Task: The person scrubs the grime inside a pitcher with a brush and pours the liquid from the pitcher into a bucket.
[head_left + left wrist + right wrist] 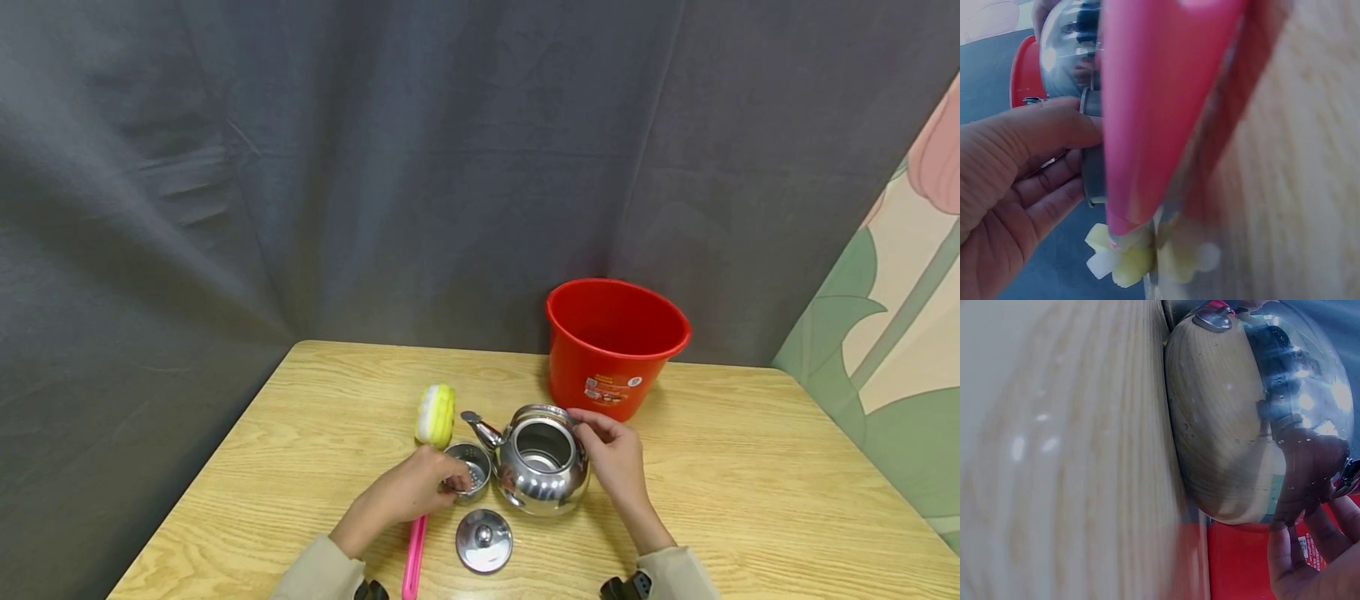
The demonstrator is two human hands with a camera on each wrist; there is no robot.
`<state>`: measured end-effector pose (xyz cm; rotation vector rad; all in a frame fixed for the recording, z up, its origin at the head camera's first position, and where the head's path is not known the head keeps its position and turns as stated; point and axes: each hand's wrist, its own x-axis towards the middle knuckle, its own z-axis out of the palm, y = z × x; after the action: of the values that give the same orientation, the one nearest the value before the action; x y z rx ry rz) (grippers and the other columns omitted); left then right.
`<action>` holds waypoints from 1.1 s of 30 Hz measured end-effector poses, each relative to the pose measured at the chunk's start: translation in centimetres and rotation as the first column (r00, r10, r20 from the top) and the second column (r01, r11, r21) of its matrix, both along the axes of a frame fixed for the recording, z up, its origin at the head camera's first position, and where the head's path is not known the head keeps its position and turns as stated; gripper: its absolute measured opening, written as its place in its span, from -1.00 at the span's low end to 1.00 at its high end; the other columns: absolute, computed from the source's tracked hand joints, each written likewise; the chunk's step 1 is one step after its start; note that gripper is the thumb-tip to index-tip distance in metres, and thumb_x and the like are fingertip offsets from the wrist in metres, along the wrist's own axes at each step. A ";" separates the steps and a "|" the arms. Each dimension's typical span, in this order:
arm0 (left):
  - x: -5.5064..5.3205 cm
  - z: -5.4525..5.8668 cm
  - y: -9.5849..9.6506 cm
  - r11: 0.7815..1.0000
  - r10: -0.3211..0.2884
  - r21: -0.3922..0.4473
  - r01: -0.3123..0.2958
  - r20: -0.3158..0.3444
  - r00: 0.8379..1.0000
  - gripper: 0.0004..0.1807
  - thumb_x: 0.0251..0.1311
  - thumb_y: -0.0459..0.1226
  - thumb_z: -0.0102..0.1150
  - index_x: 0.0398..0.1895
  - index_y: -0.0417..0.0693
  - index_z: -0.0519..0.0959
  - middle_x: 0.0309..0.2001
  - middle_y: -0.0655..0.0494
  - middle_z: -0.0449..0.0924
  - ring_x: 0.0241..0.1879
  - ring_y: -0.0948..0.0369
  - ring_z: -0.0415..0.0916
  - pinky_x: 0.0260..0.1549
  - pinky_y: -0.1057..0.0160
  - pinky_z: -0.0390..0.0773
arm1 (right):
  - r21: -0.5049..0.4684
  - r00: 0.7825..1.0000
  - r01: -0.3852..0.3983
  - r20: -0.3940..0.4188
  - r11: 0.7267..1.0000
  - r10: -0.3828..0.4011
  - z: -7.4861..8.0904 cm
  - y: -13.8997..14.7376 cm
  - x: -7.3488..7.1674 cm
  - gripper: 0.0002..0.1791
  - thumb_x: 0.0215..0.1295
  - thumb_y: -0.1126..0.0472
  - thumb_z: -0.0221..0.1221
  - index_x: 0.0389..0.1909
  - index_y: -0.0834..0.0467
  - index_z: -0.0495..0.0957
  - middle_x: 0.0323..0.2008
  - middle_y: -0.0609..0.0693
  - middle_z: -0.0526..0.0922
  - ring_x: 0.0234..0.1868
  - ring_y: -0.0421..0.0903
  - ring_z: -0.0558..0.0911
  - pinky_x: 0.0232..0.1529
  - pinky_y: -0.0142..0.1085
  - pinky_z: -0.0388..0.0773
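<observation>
My left hand [420, 487] pinches the left rim of a small steel strainer basket [482, 477], its fingers over the edge. In the left wrist view, thumb and fingers lie against the strainer wall [1094, 169]. Right beside it stands a shiny steel kettle [540, 493], lidless, its spout pointing to the left. At the kettle's back right, by the top handle, my right hand [615, 458] holds on with thumb and fingers. Seen from the right wrist, the fingers [1282, 550] are against the rounded body [1229, 425]. A round lid [480, 557] with a knob lies in front of the strainer.
A pink-handled [414, 558] brush with a yellow and white sponge head [435, 415] lies left of the strainer, partly under my left hand. Behind the kettle stands a red bucket [611, 371]. A dark curtain [450, 183] hangs along the far edge of the wooden table [750, 483].
</observation>
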<state>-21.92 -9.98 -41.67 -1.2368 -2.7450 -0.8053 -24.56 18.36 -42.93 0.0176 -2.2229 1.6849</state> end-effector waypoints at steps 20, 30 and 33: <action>2.2 0.9 -2.0 0.837 0.321 0.404 -0.368 0.182 0.930 -0.84 0.03 -0.40 0.29 -0.27 -0.10 0.64 -0.46 0.21 0.63 -0.42 0.35 0.55 -0.40 0.33 0.60 | 0.004 1.000 0.004 0.029 1.000 -0.005 0.3 0.0 0.2 -0.78 0.24 0.33 0.12 -0.16 0.23 0.67 -0.24 0.11 0.69 -0.33 -0.31 0.59 -0.28 -0.55 0.50; 2.8 0.1 -2.9 0.726 0.495 0.376 -0.576 0.296 0.817 -0.83 -0.05 -0.41 0.32 -0.32 -0.14 0.63 -0.55 0.24 0.56 -0.51 0.29 0.51 -0.53 0.38 0.54 | 0.039 1.000 0.016 0.026 0.999 -0.017 0.1 0.1 -0.1 -0.78 0.24 0.31 0.11 -0.17 0.20 0.68 -0.27 0.07 0.70 -0.35 -0.30 0.58 -0.32 -0.54 0.49; 3.0 -0.3 -3.1 0.719 0.507 0.341 -0.605 0.337 0.793 -0.82 -0.05 -0.36 0.34 -0.32 -0.13 0.63 -0.54 0.21 0.57 -0.54 0.28 0.48 -0.60 0.36 0.50 | 0.029 1.000 0.010 0.023 1.000 -0.011 0.2 0.0 0.0 -0.78 0.23 0.32 0.11 -0.17 0.22 0.67 -0.27 0.07 0.70 -0.35 -0.31 0.59 -0.31 -0.55 0.50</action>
<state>-18.93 -13.04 -41.96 -0.2036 -2.6158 -1.4143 -24.59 18.39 -42.78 -0.0071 -2.2602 1.6558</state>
